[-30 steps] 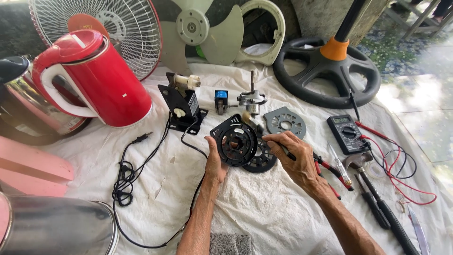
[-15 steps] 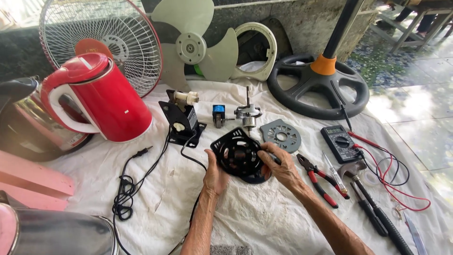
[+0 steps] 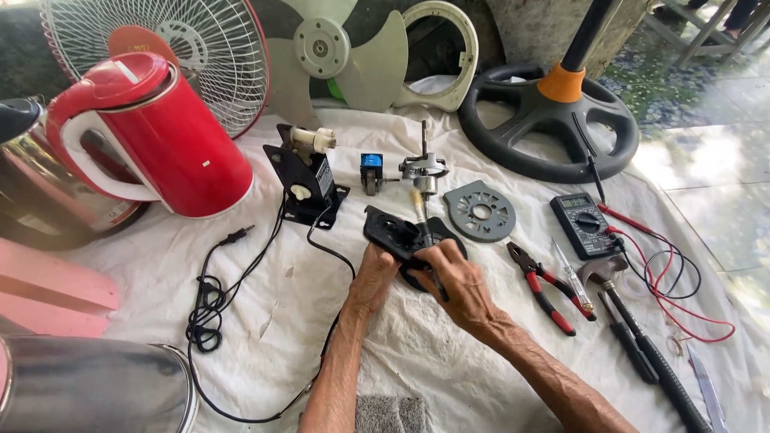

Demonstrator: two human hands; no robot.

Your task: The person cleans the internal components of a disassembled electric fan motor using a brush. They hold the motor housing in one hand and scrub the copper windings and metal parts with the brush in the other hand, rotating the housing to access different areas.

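Observation:
My left hand (image 3: 374, 278) grips the near edge of a black round motor housing (image 3: 395, 234) tilted up on the white cloth (image 3: 281, 321). My right hand (image 3: 453, 282) is closed around a screwdriver (image 3: 419, 210) whose yellowish handle points up and away over the housing; its tip is hidden by my fingers. A black switch box (image 3: 305, 180) with a black cord (image 3: 210, 309) stands just left of the housing. A metal rotor with shaft (image 3: 423, 167) stands behind it.
A red kettle (image 3: 156, 132) stands at the left, with a fan grille (image 3: 172, 40), fan blade (image 3: 337, 56) and black fan base (image 3: 553, 120) behind. A grey round plate (image 3: 480, 211), multimeter (image 3: 584, 224), red pliers (image 3: 541, 285) and several other tools lie to the right.
The housing has been tipped from lying nearly flat to standing on edge. My right hand has moved onto it with the screwdriver; the view has drawn closer.

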